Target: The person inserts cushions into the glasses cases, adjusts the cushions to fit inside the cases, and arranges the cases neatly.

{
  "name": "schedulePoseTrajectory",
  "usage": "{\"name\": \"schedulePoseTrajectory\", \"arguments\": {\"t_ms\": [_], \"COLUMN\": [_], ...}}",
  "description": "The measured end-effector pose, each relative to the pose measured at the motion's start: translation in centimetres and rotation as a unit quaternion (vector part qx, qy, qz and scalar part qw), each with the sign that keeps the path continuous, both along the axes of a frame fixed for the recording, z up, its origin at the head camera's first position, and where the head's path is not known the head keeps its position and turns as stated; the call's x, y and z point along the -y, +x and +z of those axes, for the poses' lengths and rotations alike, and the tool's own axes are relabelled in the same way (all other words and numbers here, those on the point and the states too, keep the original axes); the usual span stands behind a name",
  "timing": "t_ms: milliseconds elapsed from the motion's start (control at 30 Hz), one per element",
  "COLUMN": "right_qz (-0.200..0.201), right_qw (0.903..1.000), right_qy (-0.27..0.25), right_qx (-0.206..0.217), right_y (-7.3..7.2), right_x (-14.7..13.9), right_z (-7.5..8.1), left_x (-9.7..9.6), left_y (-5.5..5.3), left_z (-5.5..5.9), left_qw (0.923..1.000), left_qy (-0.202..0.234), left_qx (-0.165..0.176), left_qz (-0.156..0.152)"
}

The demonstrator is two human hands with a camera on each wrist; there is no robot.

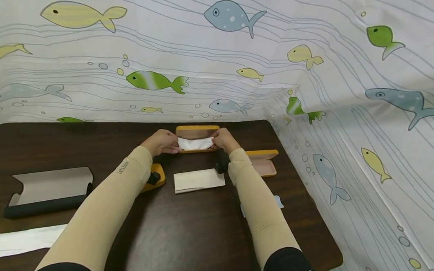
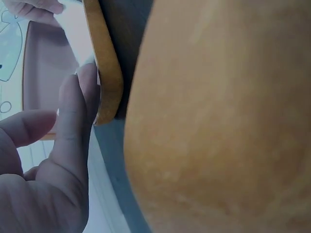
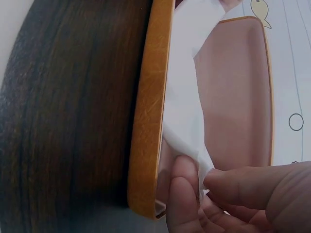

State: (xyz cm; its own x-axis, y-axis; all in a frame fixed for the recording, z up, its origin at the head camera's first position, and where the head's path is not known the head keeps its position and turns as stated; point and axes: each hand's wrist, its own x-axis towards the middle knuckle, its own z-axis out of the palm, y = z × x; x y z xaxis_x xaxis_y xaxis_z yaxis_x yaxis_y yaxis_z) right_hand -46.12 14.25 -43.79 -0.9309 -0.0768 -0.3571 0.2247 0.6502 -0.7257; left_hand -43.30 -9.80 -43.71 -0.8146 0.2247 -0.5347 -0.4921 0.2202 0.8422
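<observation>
At the back of the table an open orange glasses case [image 1: 199, 128] with a pinkish lining lies with its lid raised toward the wall. A soft white cloth [image 1: 195, 144] lies along its lower half. My right hand [image 1: 226, 139] pinches the cloth's right end between thumb and fingers, inside the case's end. At the opposite end, my left hand [image 1: 162, 142] rests straight fingers against the cloth beside the case's rim, the thumb held apart from the cloth. A folded cream cloth [image 1: 199, 181] lies in front of the case.
Another open orange case [image 1: 263, 166] stands right, partly behind my right arm. An orange case [image 1: 160, 181] sits under my left wrist. An open black case [image 1: 54, 186] and white folded cloth [image 1: 27, 240] lie left. A light blue cloth [image 1: 278, 201] shows past my right sleeve.
</observation>
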Motion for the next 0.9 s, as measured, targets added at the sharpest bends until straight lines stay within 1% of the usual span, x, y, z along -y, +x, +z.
{"name": "schedulePoseTrajectory", "arguments": {"t_ms": [167,333,567,633,767,833,900], "right_qz": [-0.006,-0.014,-0.036,-0.04,-0.044,-0.044,-0.043], "right_qw": [0.9999,0.9998,0.9988,0.9984,0.9984,0.9987,0.9988], "right_qy": [0.009,-0.002,-0.03,-0.036,-0.031,-0.021,-0.015], "right_qx": [-0.004,-0.012,-0.016,-0.016,-0.017,-0.019,-0.02], "right_y": [-0.1,0.0,0.2,0.3,0.4,0.5,0.7], "right_x": [-0.2,-0.3,-0.8,-1.0,-1.2,-1.3,-1.3], "right_z": [-0.4,-0.5,-0.1,0.0,0.4,0.6,0.8], "left_x": [-0.1,-0.1,0.9,1.2,1.6,1.7,1.6], "left_y": [0.1,0.4,0.6,0.6,0.6,0.6,0.7], "left_z": [1.0,1.7,1.6,1.5,1.5,1.5,1.5], "left_qw": [0.9998,0.999,0.9979,0.9977,0.9978,0.9978,0.9978], "left_qy": [-0.02,-0.04,-0.047,-0.046,-0.037,-0.032,-0.028], "left_qx": [-0.006,-0.021,-0.041,-0.048,-0.056,-0.057,-0.056], "left_qz": [0.002,-0.002,-0.014,-0.01,-0.002,-0.008,-0.021]}}
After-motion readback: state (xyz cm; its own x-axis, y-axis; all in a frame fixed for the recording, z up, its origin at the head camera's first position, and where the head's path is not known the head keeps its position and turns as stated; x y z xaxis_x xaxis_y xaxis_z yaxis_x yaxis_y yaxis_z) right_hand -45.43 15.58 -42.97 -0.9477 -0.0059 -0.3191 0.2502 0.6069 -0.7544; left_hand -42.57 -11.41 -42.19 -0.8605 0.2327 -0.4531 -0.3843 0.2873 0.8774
